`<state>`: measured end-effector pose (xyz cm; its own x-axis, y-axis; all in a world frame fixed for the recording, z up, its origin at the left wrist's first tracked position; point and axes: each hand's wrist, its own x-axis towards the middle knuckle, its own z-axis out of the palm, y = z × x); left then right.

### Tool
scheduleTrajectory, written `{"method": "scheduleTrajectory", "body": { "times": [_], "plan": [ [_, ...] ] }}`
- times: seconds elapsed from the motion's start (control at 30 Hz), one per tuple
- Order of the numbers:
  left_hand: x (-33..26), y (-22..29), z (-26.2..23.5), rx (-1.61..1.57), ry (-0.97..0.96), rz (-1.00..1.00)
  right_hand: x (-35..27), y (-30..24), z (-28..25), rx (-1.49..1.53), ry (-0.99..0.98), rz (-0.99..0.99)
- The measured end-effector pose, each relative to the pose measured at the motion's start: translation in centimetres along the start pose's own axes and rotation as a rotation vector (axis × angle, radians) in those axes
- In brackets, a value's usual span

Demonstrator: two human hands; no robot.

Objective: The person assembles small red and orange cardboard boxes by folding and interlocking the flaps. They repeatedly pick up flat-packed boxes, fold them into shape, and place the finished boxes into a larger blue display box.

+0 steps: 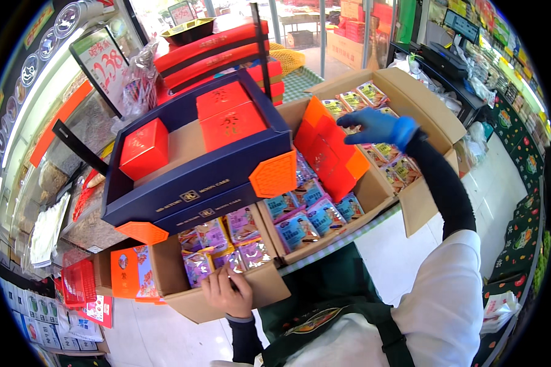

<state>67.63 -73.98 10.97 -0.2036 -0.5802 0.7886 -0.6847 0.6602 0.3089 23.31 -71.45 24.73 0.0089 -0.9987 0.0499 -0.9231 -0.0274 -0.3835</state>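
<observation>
My left hand (228,292), bare, reaches over the near side of a cardboard box of purple snack packets (251,251). Its fingers are bent against the lowest packets; what they grip is hidden. In a blue glove, my right hand (378,127) hovers with fingers apart over a wide cardboard box (367,205), appearing to hold nothing. Just below it a red folded carton (327,150) with orange ends leans between blue-purple packets (297,231) and yellow-green packets (403,170).
A dark blue gift tray (196,177) with red boxes (232,125) stands behind the purple packets, its orange corner tabs sticking out. Red cartons (211,55) are stacked behind. Left is a glass display case (55,153) with a price sign (99,70); right, a checkout screen (461,25).
</observation>
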Motion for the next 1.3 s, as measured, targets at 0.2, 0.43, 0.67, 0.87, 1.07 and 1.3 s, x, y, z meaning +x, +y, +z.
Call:
{"method": "scheduleTrajectory", "body": {
  "times": [0.2,0.43,0.67,0.87,1.07,1.3],
  "plan": [
    [-0.7,0.0,-0.9,0.116,-0.050,-0.058,2.1,0.5,9.5,-0.373,0.161,0.214],
    [0.0,1.0,-0.6,0.119,0.016,-0.028,2.1,0.8,13.4,-0.986,0.315,0.143],
    [-0.1,1.0,-0.8,0.086,-0.006,-0.022,2.3,1.6,14.0,-1.178,0.228,0.169],
    [-0.4,0.6,-0.7,0.089,-0.003,-0.020,2.4,1.9,13.3,-1.158,0.356,0.025],
    [-0.4,0.8,-0.9,0.013,-0.016,-0.064,0.7,1.5,8.9,-0.131,0.529,0.110],
    [-1.4,7.0,-1.4,-1.013,-0.112,-0.422,-11.4,-5.9,2.9,0.792,0.794,-0.001]
  ]
}}
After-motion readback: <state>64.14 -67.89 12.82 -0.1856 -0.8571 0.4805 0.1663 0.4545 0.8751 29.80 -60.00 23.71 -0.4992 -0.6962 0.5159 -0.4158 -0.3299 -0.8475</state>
